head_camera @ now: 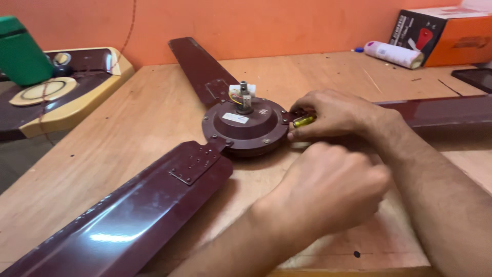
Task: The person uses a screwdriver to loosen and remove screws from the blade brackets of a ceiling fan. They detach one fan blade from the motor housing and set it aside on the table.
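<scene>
A maroon ceiling fan lies on a wooden table (133, 113). Its round motor housing (246, 125) has a short shaft and wires on top. One blade (133, 215) runs toward the near left, another (197, 64) to the far wall, and a third (446, 110) to the right. My right hand (335, 113) is at the housing's right edge, gripping a small yellow-handled screwdriver (304, 120). My left hand (328, 190) is a closed fist just in front of it, over the table. What lies under the fist is hidden.
An orange and black box (446, 33) and a white cylinder (394, 54) sit at the back right. A dark flat object (474, 77) lies at the right edge. Left of the table stands a yellow-rimmed dark appliance (66, 97) with a green object (20, 51) on it.
</scene>
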